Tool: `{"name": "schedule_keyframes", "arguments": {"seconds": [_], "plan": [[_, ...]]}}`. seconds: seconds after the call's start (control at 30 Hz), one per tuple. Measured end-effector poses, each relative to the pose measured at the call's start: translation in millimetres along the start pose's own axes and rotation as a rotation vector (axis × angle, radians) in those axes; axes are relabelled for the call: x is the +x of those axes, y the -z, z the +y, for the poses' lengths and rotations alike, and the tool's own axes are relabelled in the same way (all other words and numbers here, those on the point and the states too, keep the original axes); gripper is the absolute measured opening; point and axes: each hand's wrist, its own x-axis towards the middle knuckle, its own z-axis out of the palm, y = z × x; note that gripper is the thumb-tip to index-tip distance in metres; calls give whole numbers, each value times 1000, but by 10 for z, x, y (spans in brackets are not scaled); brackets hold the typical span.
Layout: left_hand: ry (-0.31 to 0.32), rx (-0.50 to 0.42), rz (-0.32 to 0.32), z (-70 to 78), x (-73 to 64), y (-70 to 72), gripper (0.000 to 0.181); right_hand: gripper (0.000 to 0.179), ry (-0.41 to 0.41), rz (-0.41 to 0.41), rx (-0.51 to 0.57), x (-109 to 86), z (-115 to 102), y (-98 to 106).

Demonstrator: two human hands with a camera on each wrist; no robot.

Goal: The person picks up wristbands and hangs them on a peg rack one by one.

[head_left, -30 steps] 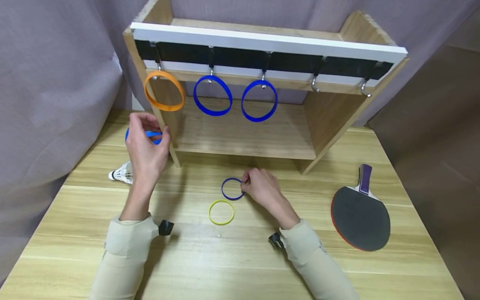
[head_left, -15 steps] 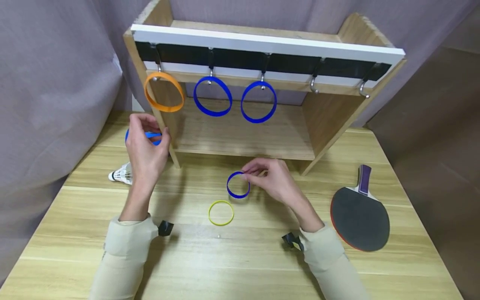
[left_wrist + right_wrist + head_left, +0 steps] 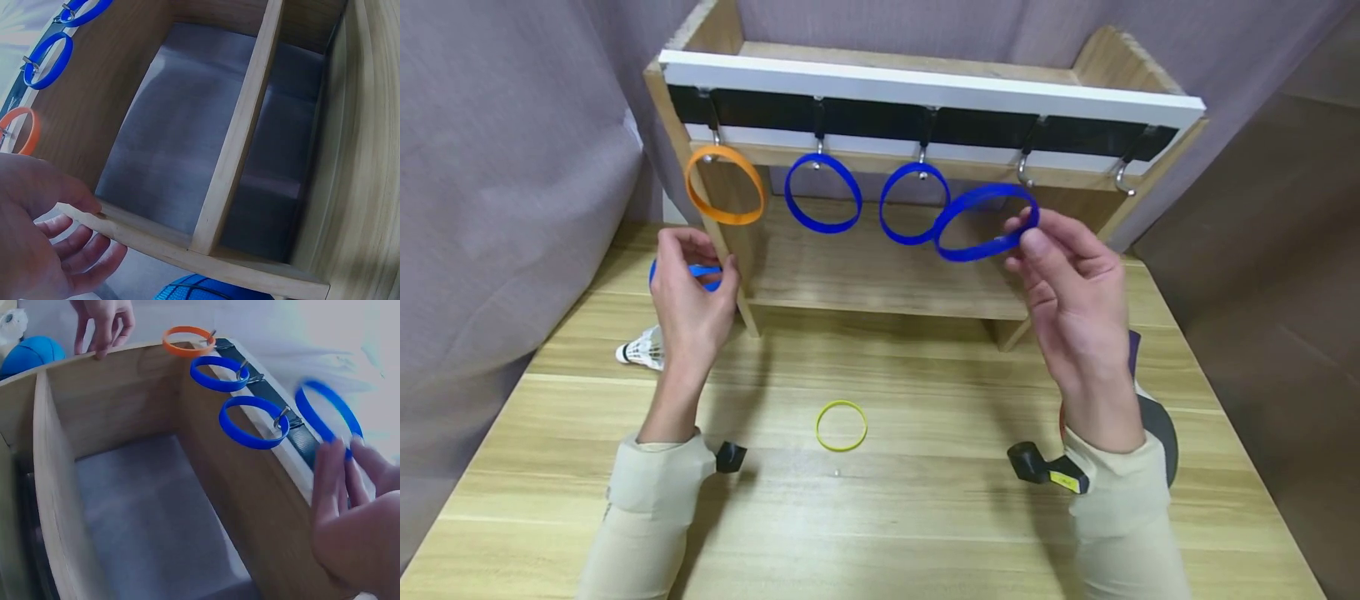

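Note:
My right hand (image 3: 1078, 321) pinches a blue silicone wristband (image 3: 976, 252) between thumb and fingers. It holds the band in the air before the rack, just below the fourth hook (image 3: 1024, 171). An orange wristband (image 3: 741, 219) hangs from the leftmost hook, and two blue wristbands (image 3: 824, 227) hang from the second and third. At the left side my left hand (image 3: 694, 312) grips the side panel (image 3: 156, 250) of the wooden shelf, thumb on the inner face and fingers outside. A thin yellow wristband (image 3: 842, 450) lies flat on the table.
Beside the left wrist lies a shuttlecock (image 3: 643, 348). A blue ball (image 3: 206, 289) sits outside the shelf's left panel, mostly hidden by the hand in the head view. The right forearm partly covers a table tennis bat (image 3: 1159, 433). The fifth hook (image 3: 1123, 179) carries nothing.
The right hand has lifted the blue wristband off the table and carried it up and right to the hooks, turning as it rose. The left hand stays on the panel.

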Motion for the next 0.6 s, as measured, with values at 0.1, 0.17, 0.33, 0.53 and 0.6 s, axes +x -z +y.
{"name": "schedule_keyframes", "arguments": {"seconds": [0.1,0.17,0.33,0.53,0.6], "plan": [[-4,-4,2,3,-1,-1,30,28,29,126,120,46,-15,18],[-10,-4,5,1,-1,0,30,29,38,187,165,69,7,52],[-10,-9,2,0,-1,0,30,29,36,257,187,84,77,144],[-6,-10,-2,1,-1,1,30,28,29,271,169,74,124,188],[-4,-12,-2,2,-2,0,30,28,29,273,171,74,131,190]]}}
